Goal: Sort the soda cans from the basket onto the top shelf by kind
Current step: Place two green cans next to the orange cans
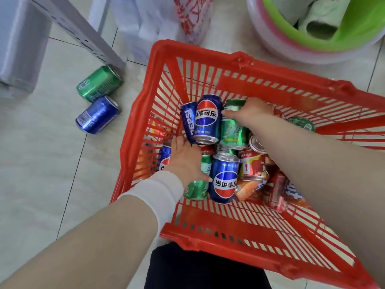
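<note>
**Basket** (pixel 208 228): red, on the tiled floor, well stocked. The contents are mixed and unsorted: blue cans (pixel 207 119), red cans (pixel 253 163), green ones, and something orange low on the right.

**Right hand** (pixel 253 113): fingers clamped round the top end of a green can (pixel 232 130) near the far wall, which has not yet been lifted clear.

**Left hand** (pixel 184 161): laid over a second green can (pixel 198 188) at the near left. Whether its fingers grip or only rest cannot be told.

**Outside the basket:** a stray green can (pixel 100 83) and a stray blue can (pixel 98 114) lie on their sides just beside each other, by a grey post (pixel 83 32).

**Progress (judged):** early, with most of the sorting still to do.

**Hidden or unclear:**
- The top shelf is out of view, so the cans already placed cannot be counted.
- The lower layer of cans is buried.
- The right forearm covers part of the pile.
- The red cans' labels are blurred.
- A green tub (pixel 333 38) is cut off at the top edge.
</note>
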The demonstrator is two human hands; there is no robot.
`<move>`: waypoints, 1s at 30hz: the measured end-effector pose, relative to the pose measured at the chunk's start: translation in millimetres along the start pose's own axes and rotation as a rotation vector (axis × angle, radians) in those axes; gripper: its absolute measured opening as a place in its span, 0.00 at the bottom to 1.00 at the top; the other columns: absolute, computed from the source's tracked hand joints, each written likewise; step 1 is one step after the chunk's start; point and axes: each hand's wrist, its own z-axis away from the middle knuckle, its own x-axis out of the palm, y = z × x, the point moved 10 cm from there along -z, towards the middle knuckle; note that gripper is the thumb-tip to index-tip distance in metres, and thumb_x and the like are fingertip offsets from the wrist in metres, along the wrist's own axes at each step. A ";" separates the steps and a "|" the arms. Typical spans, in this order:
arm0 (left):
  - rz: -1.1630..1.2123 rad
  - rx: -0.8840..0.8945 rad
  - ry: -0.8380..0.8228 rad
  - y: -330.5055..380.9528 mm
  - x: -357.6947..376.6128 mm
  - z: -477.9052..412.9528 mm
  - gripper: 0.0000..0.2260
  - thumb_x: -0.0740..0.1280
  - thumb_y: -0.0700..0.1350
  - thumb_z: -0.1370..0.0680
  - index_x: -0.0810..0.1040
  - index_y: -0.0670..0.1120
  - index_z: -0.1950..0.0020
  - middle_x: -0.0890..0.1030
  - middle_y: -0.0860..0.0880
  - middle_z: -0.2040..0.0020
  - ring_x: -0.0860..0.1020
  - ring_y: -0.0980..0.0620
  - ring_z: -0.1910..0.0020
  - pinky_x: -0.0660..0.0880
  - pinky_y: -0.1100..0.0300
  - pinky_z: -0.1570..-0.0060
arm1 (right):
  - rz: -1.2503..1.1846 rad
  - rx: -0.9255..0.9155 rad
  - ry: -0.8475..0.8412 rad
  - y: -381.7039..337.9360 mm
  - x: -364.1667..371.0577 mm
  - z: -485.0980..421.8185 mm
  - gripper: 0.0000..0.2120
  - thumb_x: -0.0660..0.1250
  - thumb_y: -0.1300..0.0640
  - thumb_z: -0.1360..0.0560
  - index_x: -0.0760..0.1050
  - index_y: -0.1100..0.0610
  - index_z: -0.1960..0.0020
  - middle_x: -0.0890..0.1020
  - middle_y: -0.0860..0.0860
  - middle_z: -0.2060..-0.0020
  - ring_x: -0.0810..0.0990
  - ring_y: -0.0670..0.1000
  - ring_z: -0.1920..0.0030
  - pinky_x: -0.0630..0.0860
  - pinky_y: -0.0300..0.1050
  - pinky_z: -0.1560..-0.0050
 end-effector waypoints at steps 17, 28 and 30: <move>0.476 0.108 0.253 -1.4 -51.6 71.5 0.39 0.80 0.47 0.40 0.64 0.43 0.35 0.62 0.43 0.35 0.67 0.46 0.38 0.67 0.58 0.39 | -0.510 -0.248 0.123 3.6 -39.6 88.5 0.39 0.81 0.50 0.43 0.70 0.59 0.37 0.75 0.54 0.41 0.75 0.53 0.41 0.72 0.46 0.42; 1.104 0.071 0.127 -14.1 -125.9 245.3 0.32 0.80 0.52 0.44 0.68 0.55 0.46 0.76 0.58 0.51 0.78 0.54 0.50 0.75 0.61 0.53 | -0.775 -0.211 -0.136 55.7 -119.1 284.9 0.36 0.80 0.58 0.41 0.70 0.57 0.37 0.79 0.50 0.46 0.78 0.46 0.51 0.73 0.33 0.55; 1.181 0.098 0.081 -3.7 -147.2 294.2 0.31 0.80 0.52 0.46 0.69 0.58 0.48 0.77 0.57 0.51 0.79 0.54 0.50 0.78 0.55 0.50 | -0.852 -0.205 -0.167 64.4 -147.0 331.9 0.34 0.81 0.59 0.42 0.72 0.56 0.39 0.81 0.52 0.46 0.80 0.46 0.51 0.78 0.38 0.53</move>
